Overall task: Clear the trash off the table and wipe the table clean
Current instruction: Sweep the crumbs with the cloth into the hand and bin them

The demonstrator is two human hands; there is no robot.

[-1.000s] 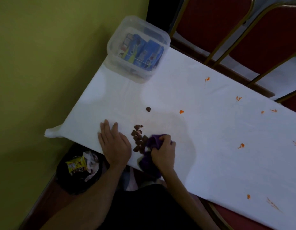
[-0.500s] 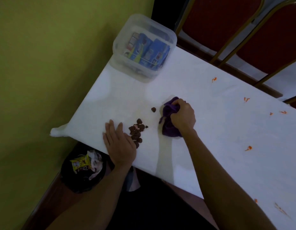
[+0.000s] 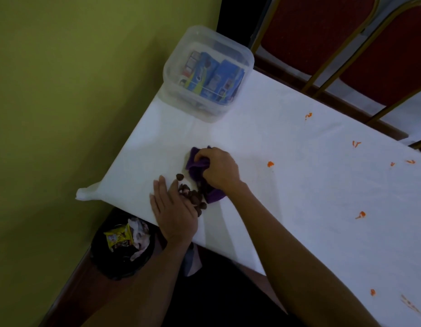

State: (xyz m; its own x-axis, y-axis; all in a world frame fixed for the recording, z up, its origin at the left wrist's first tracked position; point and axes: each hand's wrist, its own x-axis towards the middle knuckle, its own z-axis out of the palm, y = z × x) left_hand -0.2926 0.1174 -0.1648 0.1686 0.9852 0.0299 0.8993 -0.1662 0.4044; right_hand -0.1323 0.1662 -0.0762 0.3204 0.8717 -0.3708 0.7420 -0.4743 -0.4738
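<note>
— Since half a second ago, the right hand (image 3: 217,169) has dragged the purple cloth (image 3: 200,175) back toward the near edge of the table (image 3: 299,185), pushing the brown crumbs (image 3: 193,197) against the left hand (image 3: 173,213) at centre frame.

— And the fingers?

— Right fingers are clenched around the bunched cloth, pressing it to the white cover. Left hand lies flat and released, palm down, its edge touching the pile as a barrier — it grips nothing.

— Where does the rubbish go?

— Likely into the black bin (image 3: 122,251) on the floor at lower left, just below the table corner. A yellow wrapper (image 3: 117,237) and crumpled paper already sit inside it.

— How far along is the job?

— Partway, by the look of it. Wrappers appear cleared, and the crumbs are gathered near the edge but not yet off the table. One crumb (image 3: 180,177) sits slightly apart from the pile. Orange smears (image 3: 271,164) dot the right half of the frame, untouched, so most of the wiping remains.

— Anything else on the table?

— A clear plastic box (image 3: 207,74) holding blue packets, upper centre, at the far corner.
</note>
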